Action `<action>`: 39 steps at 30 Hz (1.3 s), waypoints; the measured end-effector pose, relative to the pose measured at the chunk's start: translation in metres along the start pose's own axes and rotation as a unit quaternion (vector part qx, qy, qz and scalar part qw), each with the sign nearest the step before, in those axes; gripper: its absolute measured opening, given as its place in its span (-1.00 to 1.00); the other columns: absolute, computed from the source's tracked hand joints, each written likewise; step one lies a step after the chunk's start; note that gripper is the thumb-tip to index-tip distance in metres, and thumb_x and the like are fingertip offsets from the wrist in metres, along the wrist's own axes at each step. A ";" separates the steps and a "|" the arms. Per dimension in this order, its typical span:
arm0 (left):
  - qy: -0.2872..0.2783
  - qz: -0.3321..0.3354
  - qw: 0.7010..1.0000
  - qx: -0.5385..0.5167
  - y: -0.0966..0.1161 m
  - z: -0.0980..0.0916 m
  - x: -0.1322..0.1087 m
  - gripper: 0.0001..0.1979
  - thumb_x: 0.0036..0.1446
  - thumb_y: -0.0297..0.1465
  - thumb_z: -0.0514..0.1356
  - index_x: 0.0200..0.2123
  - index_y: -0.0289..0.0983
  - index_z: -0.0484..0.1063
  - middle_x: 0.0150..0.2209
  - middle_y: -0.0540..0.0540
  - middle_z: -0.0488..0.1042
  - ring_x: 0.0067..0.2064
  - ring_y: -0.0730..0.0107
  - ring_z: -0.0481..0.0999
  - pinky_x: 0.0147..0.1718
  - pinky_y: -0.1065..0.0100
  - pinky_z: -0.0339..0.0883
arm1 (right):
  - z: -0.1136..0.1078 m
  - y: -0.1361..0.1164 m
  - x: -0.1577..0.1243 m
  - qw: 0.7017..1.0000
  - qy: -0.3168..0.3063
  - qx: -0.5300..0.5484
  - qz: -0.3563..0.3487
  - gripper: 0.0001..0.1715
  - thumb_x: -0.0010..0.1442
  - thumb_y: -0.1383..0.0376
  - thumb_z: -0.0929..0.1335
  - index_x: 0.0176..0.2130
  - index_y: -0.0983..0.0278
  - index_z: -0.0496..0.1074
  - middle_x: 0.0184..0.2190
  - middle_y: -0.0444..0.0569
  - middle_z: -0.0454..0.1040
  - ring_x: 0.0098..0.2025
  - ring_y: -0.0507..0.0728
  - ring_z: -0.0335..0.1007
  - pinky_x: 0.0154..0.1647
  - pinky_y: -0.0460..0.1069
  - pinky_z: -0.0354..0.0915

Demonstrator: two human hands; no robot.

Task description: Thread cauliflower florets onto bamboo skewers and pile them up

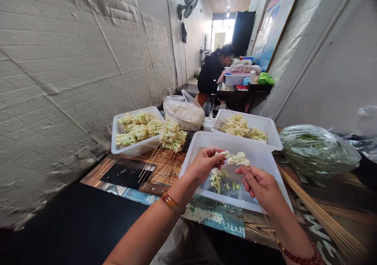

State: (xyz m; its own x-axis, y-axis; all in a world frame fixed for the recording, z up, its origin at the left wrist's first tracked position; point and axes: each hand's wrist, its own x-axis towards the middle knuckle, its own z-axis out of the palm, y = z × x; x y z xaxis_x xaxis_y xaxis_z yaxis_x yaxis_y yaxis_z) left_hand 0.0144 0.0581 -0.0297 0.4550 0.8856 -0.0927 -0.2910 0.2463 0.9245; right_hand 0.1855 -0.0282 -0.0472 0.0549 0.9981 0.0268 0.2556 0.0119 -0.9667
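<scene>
While a small cauliflower piece is being pinched between the thumb and fingers of the left hand, a thin stick is being gripped in the curled fingers of the right hand, its lower end being left to run back along the wrist. Larger florets are being held up between both hands; how they are being supported cannot be told. Everything is being kept above the near white tray, probably so that crumbs are being caught beside the loose florets. On the left, skewered cauliflower is being kept heads together, bare ends being left toward the person, presumably for easy grasping. Bundled sticks are being kept near the right arm, seemingly for reach.
</scene>
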 end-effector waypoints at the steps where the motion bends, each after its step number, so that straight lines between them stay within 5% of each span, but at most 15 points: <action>1: 0.003 0.002 1.000 -0.001 0.000 0.000 0.000 -0.62 -0.20 -0.23 0.41 -0.37 -0.38 0.47 -0.55 -0.02 0.42 -0.51 0.56 0.36 -0.54 0.48 0.17 | 0.000 0.000 -0.001 1.000 -0.006 -0.004 0.002 -0.52 0.26 -0.01 0.22 -0.16 0.32 0.44 -0.63 -0.23 0.24 -0.66 -0.03 0.12 -0.64 -0.11 0.07; 11: -0.007 -0.023 1.000 -0.004 0.002 -0.002 -0.003 -0.64 -0.15 -0.19 0.37 -0.42 -0.33 0.37 -0.48 -0.03 0.48 -0.56 0.61 0.34 -0.64 0.53 0.05 | 0.009 0.002 -0.013 0.996 0.009 -0.087 -0.014 -0.54 0.26 0.06 0.24 -0.15 0.33 0.53 -0.67 -0.19 0.28 -0.67 0.00 0.19 -0.61 -0.09 0.18; 26: 0.005 -0.013 1.000 0.005 0.002 0.001 -0.004 -0.67 -0.16 -0.21 0.38 -0.42 -0.34 0.45 -0.52 -0.01 0.46 -0.54 0.61 0.32 -0.59 0.51 0.05 | 0.013 0.002 -0.011 0.981 0.031 -0.169 -0.095 -0.53 0.26 0.09 0.24 -0.18 0.33 0.59 -0.70 -0.14 0.36 -0.67 0.02 0.25 -0.65 -0.11 0.18; 39: 0.016 -0.034 0.999 -0.021 0.005 0.003 -0.007 -0.67 -0.24 -0.24 0.42 -0.47 -0.36 0.49 -0.52 -0.04 0.47 -0.53 0.60 0.33 -0.54 0.49 0.04 | 0.013 0.004 -0.010 0.981 0.030 -0.168 -0.090 -0.53 0.27 0.09 0.23 -0.16 0.32 0.59 -0.72 -0.16 0.34 -0.69 0.02 0.25 -0.67 -0.10 0.18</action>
State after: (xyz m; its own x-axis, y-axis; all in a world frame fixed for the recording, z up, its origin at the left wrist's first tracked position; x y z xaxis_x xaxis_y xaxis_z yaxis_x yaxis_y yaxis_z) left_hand 0.0120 0.0521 -0.0237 0.4475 0.8785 -0.1674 -0.2964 0.3223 0.8990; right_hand 0.1739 -0.0376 -0.0547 0.0345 0.9763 0.2137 0.5688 0.1566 -0.8074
